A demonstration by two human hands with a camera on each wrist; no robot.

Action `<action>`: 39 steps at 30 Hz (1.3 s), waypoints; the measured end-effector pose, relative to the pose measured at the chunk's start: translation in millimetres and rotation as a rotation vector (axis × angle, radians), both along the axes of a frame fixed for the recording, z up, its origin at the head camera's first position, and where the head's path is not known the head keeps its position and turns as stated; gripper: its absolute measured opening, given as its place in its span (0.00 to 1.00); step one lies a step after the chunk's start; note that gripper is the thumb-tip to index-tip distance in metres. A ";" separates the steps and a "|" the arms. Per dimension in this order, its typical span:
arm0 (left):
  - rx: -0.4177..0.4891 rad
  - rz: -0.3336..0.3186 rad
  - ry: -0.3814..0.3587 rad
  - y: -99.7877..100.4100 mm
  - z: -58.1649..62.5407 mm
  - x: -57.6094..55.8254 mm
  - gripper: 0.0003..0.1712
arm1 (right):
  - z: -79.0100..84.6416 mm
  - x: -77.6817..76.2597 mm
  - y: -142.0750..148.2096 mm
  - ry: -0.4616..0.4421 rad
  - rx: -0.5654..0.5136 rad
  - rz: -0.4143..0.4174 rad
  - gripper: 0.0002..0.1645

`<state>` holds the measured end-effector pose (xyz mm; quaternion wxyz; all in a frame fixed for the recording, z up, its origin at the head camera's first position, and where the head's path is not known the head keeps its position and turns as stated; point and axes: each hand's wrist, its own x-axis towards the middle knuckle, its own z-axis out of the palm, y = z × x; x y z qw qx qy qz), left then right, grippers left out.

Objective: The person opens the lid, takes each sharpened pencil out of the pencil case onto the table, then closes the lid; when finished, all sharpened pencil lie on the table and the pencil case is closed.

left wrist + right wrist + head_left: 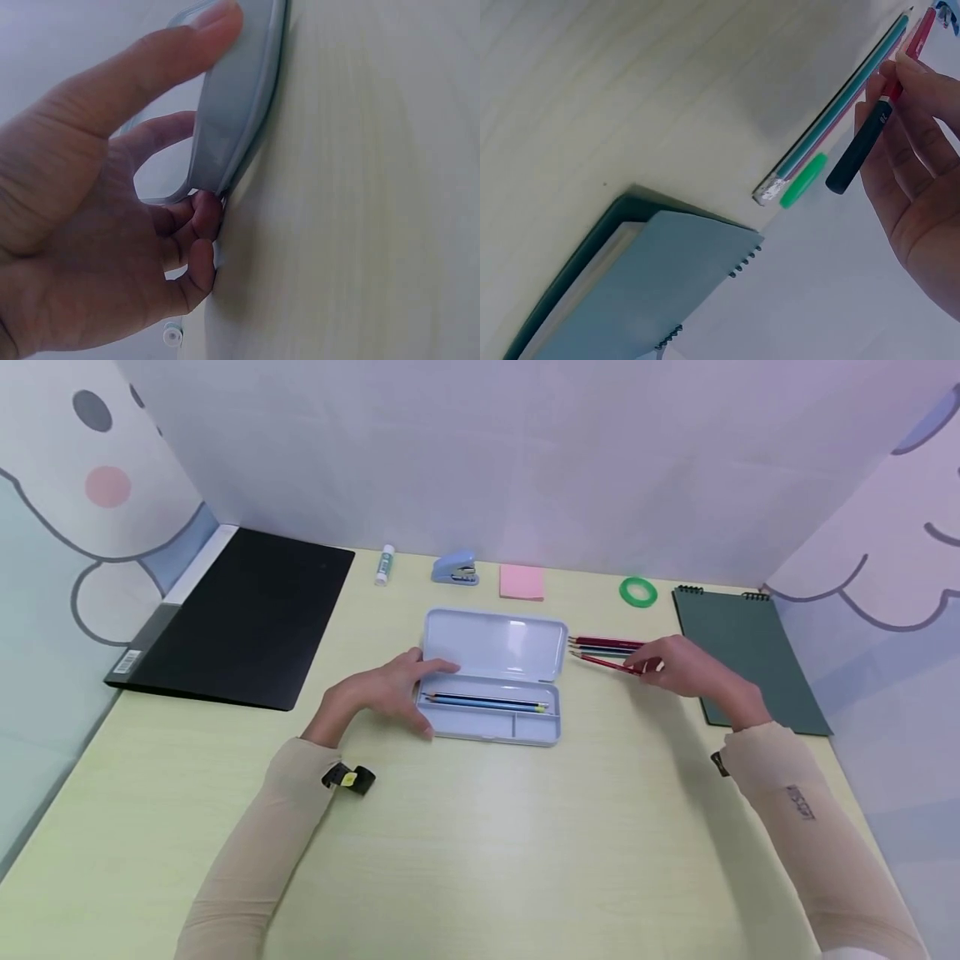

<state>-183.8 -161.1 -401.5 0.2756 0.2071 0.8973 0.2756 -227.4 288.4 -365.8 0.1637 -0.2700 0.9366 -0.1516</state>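
Observation:
A light blue pencil case lies with its lid raised on the table. Two pencils, one dark and one blue, rest in its long compartment. My left hand grips the case's left end, the thumb at the front corner. In the left wrist view the thumb lies against the case's side wall. My right hand pinches a red pencil with a dark end between thumb and fingers. Right behind it lie several more pencils, partly hidden by the hand.
A black folder lies on the left, a dark green spiral notebook on the right. Along the back are a glue stick, a blue stapler, pink sticky notes and a green tape roll.

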 end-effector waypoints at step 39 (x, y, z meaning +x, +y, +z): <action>-0.003 -0.013 0.005 0.7 2.7 1.1 0.58 | -21.9 -20.9 -0.2 0.183 0.110 -0.150 0.19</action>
